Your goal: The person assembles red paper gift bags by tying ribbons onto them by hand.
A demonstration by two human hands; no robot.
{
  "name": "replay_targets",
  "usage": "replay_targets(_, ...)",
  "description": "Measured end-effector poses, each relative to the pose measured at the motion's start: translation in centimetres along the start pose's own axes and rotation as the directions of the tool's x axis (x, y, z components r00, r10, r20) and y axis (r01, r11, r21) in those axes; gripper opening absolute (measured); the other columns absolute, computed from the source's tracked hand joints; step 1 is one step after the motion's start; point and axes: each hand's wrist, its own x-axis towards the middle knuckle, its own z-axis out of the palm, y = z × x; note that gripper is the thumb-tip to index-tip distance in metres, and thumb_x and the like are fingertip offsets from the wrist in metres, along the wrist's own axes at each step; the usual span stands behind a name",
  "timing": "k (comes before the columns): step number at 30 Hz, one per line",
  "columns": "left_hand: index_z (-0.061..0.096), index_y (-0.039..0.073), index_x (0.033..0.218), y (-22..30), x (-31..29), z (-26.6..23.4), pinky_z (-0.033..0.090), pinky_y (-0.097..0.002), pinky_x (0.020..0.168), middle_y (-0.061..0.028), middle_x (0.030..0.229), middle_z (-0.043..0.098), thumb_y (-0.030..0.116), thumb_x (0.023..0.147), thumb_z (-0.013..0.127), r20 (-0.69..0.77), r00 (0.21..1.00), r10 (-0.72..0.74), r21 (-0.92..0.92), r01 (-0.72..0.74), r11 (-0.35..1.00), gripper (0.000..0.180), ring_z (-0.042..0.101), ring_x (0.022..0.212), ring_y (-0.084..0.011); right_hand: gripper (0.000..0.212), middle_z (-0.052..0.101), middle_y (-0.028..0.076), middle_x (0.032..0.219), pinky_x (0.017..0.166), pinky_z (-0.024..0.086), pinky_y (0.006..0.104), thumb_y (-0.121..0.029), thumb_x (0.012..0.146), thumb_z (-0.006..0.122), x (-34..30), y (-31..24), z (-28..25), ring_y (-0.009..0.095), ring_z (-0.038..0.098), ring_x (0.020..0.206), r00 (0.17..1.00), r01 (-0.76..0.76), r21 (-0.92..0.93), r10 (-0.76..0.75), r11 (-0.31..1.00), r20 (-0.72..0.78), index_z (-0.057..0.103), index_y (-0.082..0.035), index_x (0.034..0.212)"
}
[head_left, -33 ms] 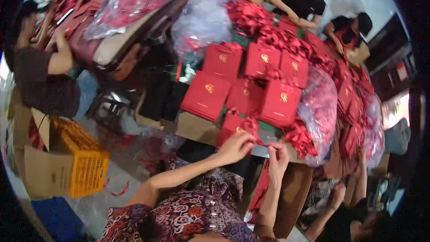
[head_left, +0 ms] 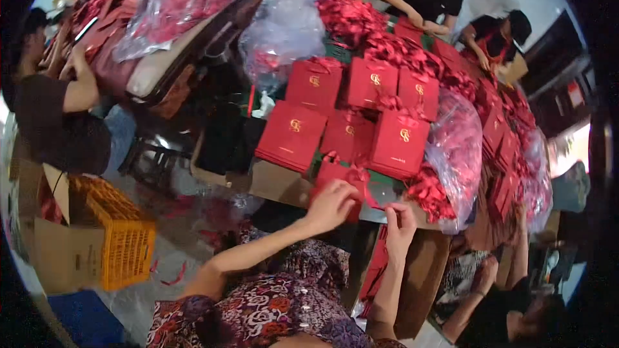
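Note:
A red paper gift bag (head_left: 330,173) stands at the near edge of the packed table, partly hidden behind my left hand. From its top a red satin ribbon (head_left: 370,198) hangs in a loose curve. My right hand (head_left: 401,224) pinches the ribbon's end between thumb and finger. Beside the bag, my left hand (head_left: 332,209) has its fingers curled and fingertips close to the ribbon; whether they grip it is hidden. Just beyond, stacks of red bags with gold print (head_left: 293,135) lie flat, ribbon bows on several of them.
Loose red ribbons (head_left: 431,196) and a clear plastic sack (head_left: 459,161) lie right of the bags. An orange crate (head_left: 129,245) stands on the floor at left, near a cardboard box (head_left: 68,254). Co-workers sit around: one at left (head_left: 61,116), others across and right.
The ribbon, drawn straight between my hands before, now curves loosely from the bag to my right hand. My left hand has shifted slightly left and up. The whole view has tilted a little.

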Motion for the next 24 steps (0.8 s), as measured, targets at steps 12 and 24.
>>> replay_targets(12,0.057,0.001,0.12,-3.2,-1.5,-0.1,0.047,-0.0463,0.091,-0.0205,0.123,0.051,0.009,0.082,0.066,0.18,0.983,-0.046,0.398,-0.03,0.917,0.041,0.05,0.111,-0.0397,0.022,0.062,0.013,0.088,0.07,0.048,0.0309,-0.001,0.088,0.065,0.1,0.4,4.5,0.023,0.062,0.079,0.977,0.177,-0.426,-0.107,0.887,0.182,0.071,-0.003,0.109)
replay_targets(24,0.051,0.001,0.126,-4.9,2.0,-0.5,0.053,-0.0466,0.084,-0.0184,0.119,0.049,0.014,0.084,0.071,0.172,0.977,-0.127,0.407,0.047,0.912,0.048,0.059,0.104,-0.0403,0.014,0.068,0.014,0.087,0.069,0.053,0.0405,-0.011,0.085,0.07,-1.1,2.4,5.2,0.034,0.067,0.078,0.982,0.087,-0.557,0.025,0.826,0.189,0.073,-0.006,0.097)
